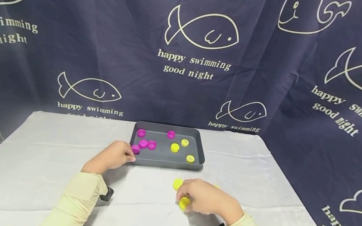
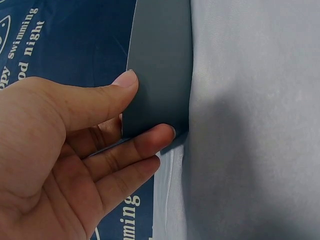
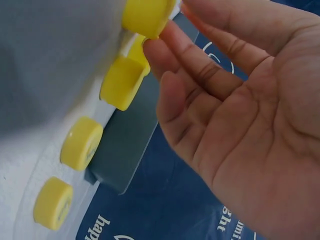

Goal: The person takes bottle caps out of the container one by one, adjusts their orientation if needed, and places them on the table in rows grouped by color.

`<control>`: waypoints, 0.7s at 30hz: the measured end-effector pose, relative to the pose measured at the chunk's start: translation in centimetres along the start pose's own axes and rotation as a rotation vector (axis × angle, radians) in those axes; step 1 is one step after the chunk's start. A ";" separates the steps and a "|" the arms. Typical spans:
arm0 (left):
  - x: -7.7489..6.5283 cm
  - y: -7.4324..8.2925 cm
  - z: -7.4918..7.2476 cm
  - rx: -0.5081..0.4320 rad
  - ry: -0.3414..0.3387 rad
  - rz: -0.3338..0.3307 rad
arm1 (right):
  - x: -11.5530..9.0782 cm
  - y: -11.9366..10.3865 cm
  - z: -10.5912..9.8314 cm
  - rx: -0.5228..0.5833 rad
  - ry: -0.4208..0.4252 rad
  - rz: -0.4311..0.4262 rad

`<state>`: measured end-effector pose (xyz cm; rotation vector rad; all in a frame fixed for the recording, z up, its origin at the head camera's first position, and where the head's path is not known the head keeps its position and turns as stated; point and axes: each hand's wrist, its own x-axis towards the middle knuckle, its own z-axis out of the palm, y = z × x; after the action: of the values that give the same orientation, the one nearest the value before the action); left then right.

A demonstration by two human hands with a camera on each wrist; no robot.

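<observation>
My left hand (image 1: 118, 155) is at the near left corner of a dark grey tray (image 1: 165, 163). In the left wrist view its thumb and fingers pinch the tray wall (image 2: 160, 65). A purple bottle cap (image 1: 135, 149) lies just inside that corner, beside the fingers. My right hand (image 1: 207, 198), over the white cloth in front of the tray, holds a yellow bottle cap (image 1: 184, 203) between thumb and fingertips. Another yellow cap (image 1: 178, 184) lies just beyond those fingers. The right wrist view shows several yellow caps (image 3: 81, 143) near the hand.
Inside the tray are several purple caps (image 1: 152, 145) on the left and middle, and three yellow caps (image 1: 174, 147) on the right. A yellow cap (image 1: 216, 186) shows partly behind my right hand. Dark blue fish-print curtains (image 1: 190, 98) surround the white-covered table (image 1: 134, 217).
</observation>
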<state>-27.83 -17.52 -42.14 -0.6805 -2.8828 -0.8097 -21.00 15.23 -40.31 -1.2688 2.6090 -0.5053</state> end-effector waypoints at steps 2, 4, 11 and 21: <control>0.0 -0.1 0.0 0.005 0.003 0.009 | 0.0 0.1 -0.2 0.017 0.015 -0.016; 0.0 -0.2 0.0 0.006 0.003 0.011 | 0.0 0.2 -0.3 0.026 0.032 -0.031; -0.1 -0.3 0.1 0.012 0.007 0.008 | 0.6 1.0 -1.0 0.038 0.150 -0.080; 0.0 -0.4 0.1 0.007 0.010 0.018 | 3.2 3.0 -3.7 0.002 0.363 -0.083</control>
<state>-27.98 -17.74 -42.43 -0.6988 -2.8644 -0.7986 -26.31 15.23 -38.13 -1.4042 2.8483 -0.8223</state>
